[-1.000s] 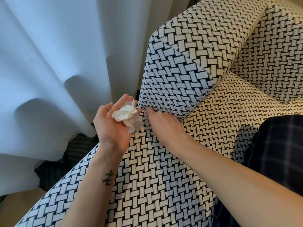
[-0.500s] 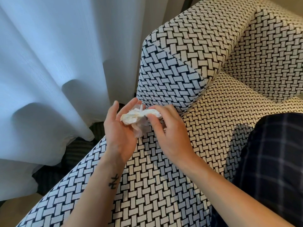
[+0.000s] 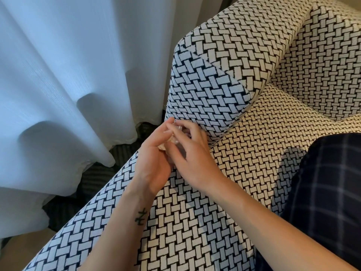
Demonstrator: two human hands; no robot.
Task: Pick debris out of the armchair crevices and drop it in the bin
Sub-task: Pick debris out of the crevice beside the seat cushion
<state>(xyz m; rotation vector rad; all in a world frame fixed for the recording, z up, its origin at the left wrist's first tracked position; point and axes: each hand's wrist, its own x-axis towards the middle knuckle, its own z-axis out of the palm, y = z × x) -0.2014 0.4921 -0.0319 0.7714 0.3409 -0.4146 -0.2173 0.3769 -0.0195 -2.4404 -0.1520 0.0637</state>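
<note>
A crumpled wad of white tissue and clear wrapper, the debris (image 3: 175, 131), is almost hidden between my two hands. My left hand (image 3: 153, 161) cups it from the left with its fingers up around it. From the right, my right hand (image 3: 195, 159) curls its fingers over the wad. Both hands hover over the front left corner of the seat (image 3: 175, 222), just below the front end of the armrest (image 3: 205, 90) of the black-and-white woven armchair. No bin is in view.
White curtains (image 3: 68, 85) hang close on the left, with dark ribbed flooring (image 3: 93, 177) below them. The chair's backrest (image 3: 322, 65) rises at the upper right. My leg in dark checked trousers (image 3: 328, 188) rests on the seat at right.
My right hand left the crevice under the armrest and came onto the wad in my left palm. Both hands have since closed together around it, hiding most of it.
</note>
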